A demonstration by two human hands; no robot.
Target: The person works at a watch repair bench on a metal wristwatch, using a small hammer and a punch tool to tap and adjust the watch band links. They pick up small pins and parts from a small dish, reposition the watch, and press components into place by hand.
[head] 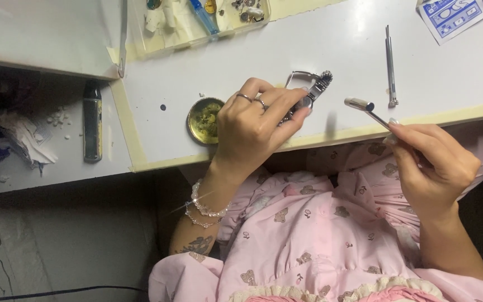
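My left hand (255, 126), with rings on two fingers and bead bracelets at the wrist, pinches a small metal watch (314, 89) with a bracelet band over the white table (241, 56). My right hand (431, 162) grips a thin metal hand tool (364, 108) whose cylindrical tip points toward the watch, a short gap away. A round brass dish (203, 119) with greenish bits lies just left of my left hand.
A slim metal screwdriver (390, 67) lies on the table at the right. A clear parts tray (197, 19) with small items is at the back. A printed blue-and-white packet (454, 15) sits top right. A dark cylinder (92, 128) lies on the lower shelf at the left.
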